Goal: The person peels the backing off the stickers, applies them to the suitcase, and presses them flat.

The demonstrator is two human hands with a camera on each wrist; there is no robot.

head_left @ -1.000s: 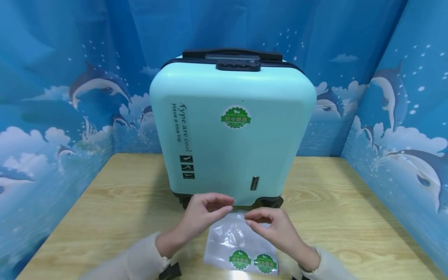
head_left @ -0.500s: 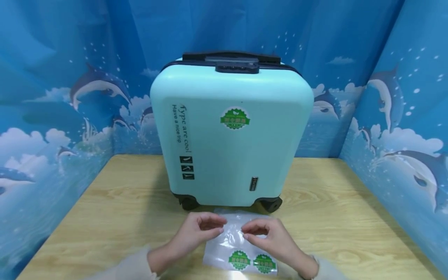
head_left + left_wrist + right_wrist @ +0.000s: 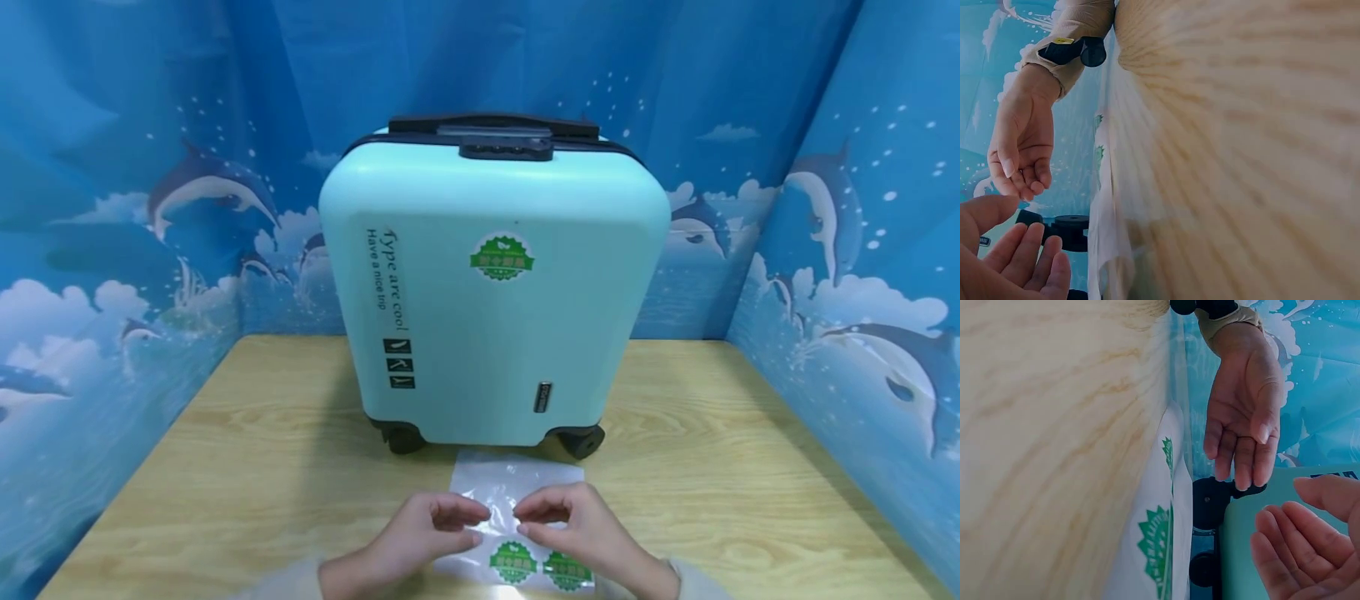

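A sheet of clear film lies on the table with two round green stickers near its front edge. Over its left side hovers my left hand, fingers and thumb loosely bent and apart, holding nothing. Opposite it, my right hand is held the same way above the sheet's right part and partly overlaps the right sticker. Both wrist views show a gap between thumb and fingers of each hand. Behind the sheet, a mint-green suitcase stands upright, bearing one green sticker on its upper front.
The suitcase rests on black wheels on the wooden table, just behind the sheet. A black handle and a combination lock are at its top. Blue dolphin-printed curtains enclose the back and sides.
Both hands have drawn back from the suitcase's base toward the front of the sheet, still holding nothing. The suitcase and the stickers have not moved.
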